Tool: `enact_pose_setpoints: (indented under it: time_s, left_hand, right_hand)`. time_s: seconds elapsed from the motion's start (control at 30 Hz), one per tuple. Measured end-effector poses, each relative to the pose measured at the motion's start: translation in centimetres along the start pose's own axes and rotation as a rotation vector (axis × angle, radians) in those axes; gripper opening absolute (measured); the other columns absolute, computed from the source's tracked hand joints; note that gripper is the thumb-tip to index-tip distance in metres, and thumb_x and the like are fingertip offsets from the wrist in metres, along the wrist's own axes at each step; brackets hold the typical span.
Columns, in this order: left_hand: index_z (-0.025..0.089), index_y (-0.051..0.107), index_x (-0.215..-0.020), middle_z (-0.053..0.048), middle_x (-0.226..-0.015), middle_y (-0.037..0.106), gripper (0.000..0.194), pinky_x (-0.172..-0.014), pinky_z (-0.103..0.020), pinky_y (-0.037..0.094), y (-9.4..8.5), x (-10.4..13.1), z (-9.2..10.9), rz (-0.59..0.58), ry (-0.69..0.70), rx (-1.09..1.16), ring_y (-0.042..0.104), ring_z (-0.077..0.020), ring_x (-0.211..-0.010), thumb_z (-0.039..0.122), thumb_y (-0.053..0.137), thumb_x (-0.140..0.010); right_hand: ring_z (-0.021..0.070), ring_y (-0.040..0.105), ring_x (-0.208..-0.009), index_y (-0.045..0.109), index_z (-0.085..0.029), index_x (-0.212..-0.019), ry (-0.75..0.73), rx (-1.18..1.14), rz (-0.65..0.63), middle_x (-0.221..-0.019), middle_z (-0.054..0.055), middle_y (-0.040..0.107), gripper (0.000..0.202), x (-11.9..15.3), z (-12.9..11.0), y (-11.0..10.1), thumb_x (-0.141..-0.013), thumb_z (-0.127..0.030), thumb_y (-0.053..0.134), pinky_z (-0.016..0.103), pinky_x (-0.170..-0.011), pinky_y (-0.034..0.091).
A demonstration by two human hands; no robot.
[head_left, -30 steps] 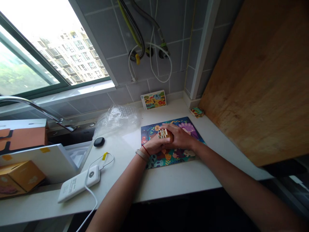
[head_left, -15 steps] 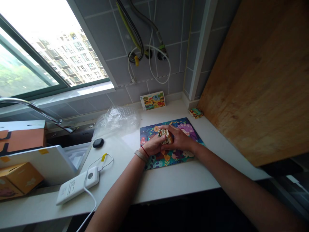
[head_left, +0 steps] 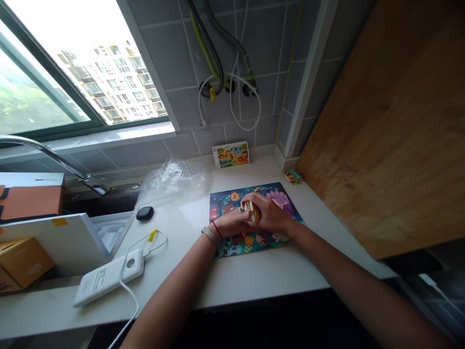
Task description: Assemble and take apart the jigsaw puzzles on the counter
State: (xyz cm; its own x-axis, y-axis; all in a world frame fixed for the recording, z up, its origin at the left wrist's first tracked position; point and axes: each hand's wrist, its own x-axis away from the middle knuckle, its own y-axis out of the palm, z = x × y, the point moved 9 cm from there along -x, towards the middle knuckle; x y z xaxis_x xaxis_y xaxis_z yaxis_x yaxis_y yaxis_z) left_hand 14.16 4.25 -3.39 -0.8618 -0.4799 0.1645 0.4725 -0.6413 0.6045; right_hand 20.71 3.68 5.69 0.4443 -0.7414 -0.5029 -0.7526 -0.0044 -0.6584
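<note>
A stack of puzzle pieces [head_left: 253,212], seen mostly by its pale edges, is gripped between both hands. My left hand [head_left: 234,223] closes on it from the left, thumb on top. My right hand [head_left: 271,213] wraps around its far and right sides, fingers curled. Both hands are over a colourful jigsaw puzzle [head_left: 250,246] with a dark blue and teal animal scene, lying flat on the white counter. The hands cover the middle of the puzzle. Part of the stack is hidden by the fingers.
A picture card [head_left: 231,155] leans against the back wall. A small pile of pieces [head_left: 292,176] lies by the wooden panel [head_left: 363,145]. Crumpled clear plastic [head_left: 174,179], a black oval object [head_left: 145,213] and a white power bank [head_left: 109,277] with a cable are to the left, near the sink and boxes.
The right-hand fingers have closed further around the stack, covering more of it, and the stack has turned slightly. The camera view has shifted a little.
</note>
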Motion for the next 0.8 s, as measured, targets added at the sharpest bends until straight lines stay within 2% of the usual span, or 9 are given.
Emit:
enact_pose_setpoints:
  time_s: [0.1, 0.2, 0.33, 0.43, 0.57, 0.67, 0.8]
  left_hand:
    - [0.022, 0.050, -0.130, -0.014, -0.126, 0.067, 0.061, -0.103, -0.044, 0.049, 0.5, -0.1, 0.1, -0.021, -0.016, 0.059, 0.069, -0.0266, -0.113, 0.047, 0.081, -0.083]
    - [0.026, 0.040, -0.138, -0.016, -0.133, 0.063, 0.062, -0.099, -0.045, 0.051, 0.6, -0.1, 0.2, 0.012, -0.046, 0.105, 0.072, -0.0274, -0.110, 0.050, 0.072, -0.089]
    - [0.023, 0.038, -0.136, -0.019, -0.131, 0.065, 0.065, -0.095, -0.047, 0.054, 0.5, -0.2, 0.2, 0.066, -0.068, 0.134, 0.074, -0.0293, -0.104, 0.055, 0.070, -0.089]
    - [0.023, 0.043, -0.128, -0.017, -0.124, 0.068, 0.063, -0.092, -0.045, 0.055, 0.5, -0.3, 0.2, 0.066, -0.066, 0.161, 0.075, -0.0289, -0.101, 0.057, 0.074, -0.085]
    - [0.022, 0.049, -0.119, -0.013, -0.116, 0.071, 0.059, -0.088, -0.044, 0.057, 0.5, -0.5, 0.2, 0.044, -0.063, 0.185, 0.075, -0.0283, -0.097, 0.058, 0.077, -0.081]
    - [0.023, 0.049, -0.122, -0.012, -0.115, 0.071, 0.061, -0.088, -0.045, 0.057, 0.2, -0.7, 0.0, 0.041, -0.065, 0.196, 0.075, -0.0282, -0.096, 0.058, 0.077, -0.081]
    - [0.023, 0.051, -0.121, -0.012, -0.115, 0.071, 0.060, -0.088, -0.045, 0.057, 0.1, -0.8, -0.1, 0.039, -0.063, 0.192, 0.075, -0.0285, -0.097, 0.058, 0.077, -0.080]
  right_hand:
    - [0.0257, 0.065, -0.106, 0.059, -0.025, -0.121, 0.078, 0.103, -0.059, -0.114, 0.007, 0.066, 0.053, 0.0, 2.2, -2.1, -0.072, -0.023, 0.079, 0.039, -0.094, 0.053]
    - [0.0266, 0.066, -0.101, 0.061, -0.022, -0.120, 0.167, 0.293, -0.149, -0.113, 0.009, 0.067, 0.053, 0.2, 6.0, -5.8, -0.071, -0.031, 0.080, 0.039, -0.092, 0.053]
    - [0.0297, 0.067, -0.102, 0.065, -0.019, -0.114, 0.284, 0.524, -0.373, -0.110, 0.011, 0.070, 0.050, 1.4, 11.7, -9.5, -0.066, -0.030, 0.078, 0.039, -0.094, 0.051]
    - [0.0309, 0.066, -0.105, 0.066, -0.017, -0.112, 0.382, 0.622, -0.522, -0.113, 0.014, 0.070, 0.049, 2.7, 14.4, -10.4, -0.065, -0.028, 0.076, 0.038, -0.095, 0.050]
    - [0.0306, 0.066, -0.101, 0.067, -0.019, -0.108, 0.483, 0.680, -0.622, -0.111, 0.013, 0.072, 0.049, 3.2, 15.4, -10.7, -0.062, -0.029, 0.079, 0.035, -0.090, 0.050]
    - [0.0306, 0.066, -0.098, 0.067, -0.020, -0.108, 0.511, 0.704, -0.637, -0.110, 0.012, 0.072, 0.048, 2.6, 15.3, -11.2, -0.062, -0.029, 0.078, 0.036, -0.087, 0.051]
    - [0.0323, 0.066, -0.103, 0.066, -0.016, -0.115, 0.515, 0.723, -0.663, -0.116, 0.016, 0.071, 0.052, 2.3, 15.3, -11.6, -0.065, -0.029, 0.075, 0.038, -0.090, 0.050]
